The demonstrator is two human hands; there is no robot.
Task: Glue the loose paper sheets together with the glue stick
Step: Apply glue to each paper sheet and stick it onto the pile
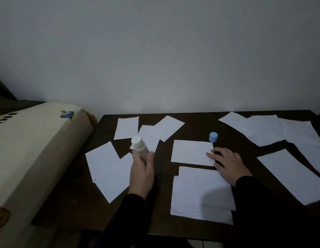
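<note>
Two hands work: the left hand (141, 173) grips the uncapped glue stick (140, 146) left of the paper sheet (191, 152), whose right edge the right hand's (228, 165) spread fingers press.

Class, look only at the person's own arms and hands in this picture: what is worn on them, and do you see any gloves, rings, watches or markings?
Both arms are covered by long, plain black sleeves that end at the wrists. The left hand and the right hand are bare: no gloves. No ring, watch, bracelet or marking shows, though the dim light could hide small details.

Uncapped glue stick (139, 147) in left hand (141, 173); right hand (228, 166) on sheet (191, 152)
</note>
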